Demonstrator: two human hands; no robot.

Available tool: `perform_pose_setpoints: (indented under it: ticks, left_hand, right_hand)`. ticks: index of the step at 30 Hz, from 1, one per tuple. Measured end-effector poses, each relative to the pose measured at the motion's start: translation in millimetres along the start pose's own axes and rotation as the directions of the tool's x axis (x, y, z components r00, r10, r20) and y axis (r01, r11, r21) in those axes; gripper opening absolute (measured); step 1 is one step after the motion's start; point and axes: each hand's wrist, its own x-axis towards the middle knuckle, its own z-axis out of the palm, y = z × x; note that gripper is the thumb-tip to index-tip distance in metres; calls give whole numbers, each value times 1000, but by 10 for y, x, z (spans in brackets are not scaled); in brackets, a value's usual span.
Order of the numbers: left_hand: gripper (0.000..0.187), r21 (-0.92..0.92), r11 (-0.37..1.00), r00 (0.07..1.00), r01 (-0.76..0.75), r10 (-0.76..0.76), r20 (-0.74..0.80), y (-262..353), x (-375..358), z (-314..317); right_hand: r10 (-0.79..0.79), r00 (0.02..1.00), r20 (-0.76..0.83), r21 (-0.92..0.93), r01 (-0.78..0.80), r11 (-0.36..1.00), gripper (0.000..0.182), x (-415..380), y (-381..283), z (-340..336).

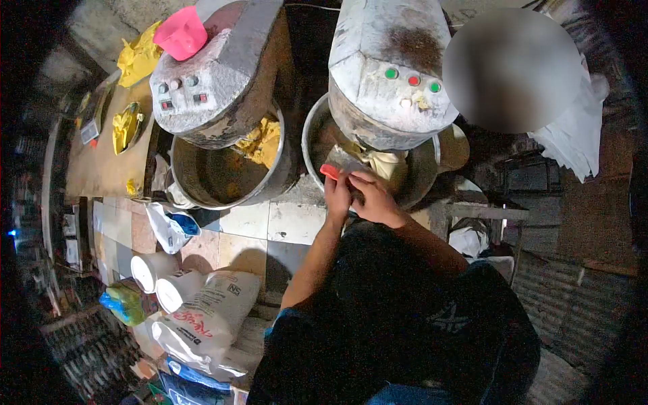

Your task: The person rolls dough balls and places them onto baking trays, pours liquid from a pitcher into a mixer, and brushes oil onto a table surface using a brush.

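Observation:
Both hands are together over the near rim of the right mixer bowl. My left hand is closed around a scraper with a red handle and a greyish blade over the bowl. My right hand is beside it, its fingers bent against my left hand; what they hold, if anything, is hidden. Pale dough lies in the bowl just beyond the hands, under the white mixer head with green and red buttons.
At the left, a second mixer with a pink container on top stands over a bowl holding yellow dough. White tubs and a printed sack are on the floor. A white bag hangs at the right.

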Motion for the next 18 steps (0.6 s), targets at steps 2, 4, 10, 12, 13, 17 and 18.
perform_pose_setpoints:
  ticks: [2, 4, 10, 12, 13, 17, 18]
  left_hand:
    - [10, 59, 997, 999, -41, 40, 21, -264, 217, -216]
    - [10, 72, 997, 1000, 1, -1, 2, -288, 300, -283]
    - [15, 178, 979, 993, -97, 107, -45, -18, 336, -117]
    - [19, 166, 982, 996, -94, 91, 22, 115, 329, -61]
    - [19, 171, 981, 996, -92, 91, 13, 125, 373, -69]
    - [8, 334, 935, 992, -114, 91, 86, 128, 473, -247]
    - [7, 348, 932, 991, -104, 69, 112, 115, 479, -288]
  right_hand:
    - [2, 998, -62, 86, 3, 996, 15, -25, 82, -172]
    - [30, 999, 12, 227, -32, 973, 15, -101, 230, -367]
    - [-189, 980, 62, 513, 131, 848, 43, -41, 180, -213]
    - [-271, 957, 106, 565, 167, 808, 42, -50, 405, -95]
    - [-295, 955, 22, 594, 225, 772, 38, -45, 458, -35]
    - [-213, 977, 11, 534, 174, 827, 34, -32, 758, 28]
    - [-234, 924, 303, 470, 69, 880, 31, 60, 828, -105]
